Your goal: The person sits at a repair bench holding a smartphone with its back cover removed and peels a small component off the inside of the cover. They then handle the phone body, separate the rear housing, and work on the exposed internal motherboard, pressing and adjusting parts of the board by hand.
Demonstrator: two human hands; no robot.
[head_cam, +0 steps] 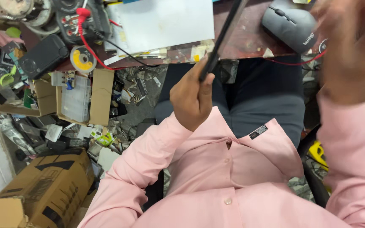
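L fingers (193, 99) clamp dark rod (222, 38) | R hand (351, 50) blurred, grip unclear | cluttered bench (246, 42)

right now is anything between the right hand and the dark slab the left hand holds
Nothing visible. The left hand grips the thin dark slab edge-on above the desk edge. The blurred right hand is raised apart from it, over the grey mouse; only open air lies between them.

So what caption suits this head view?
Left hand grips a thin dark tool; blurred right hand is raised beside a grey mouse.
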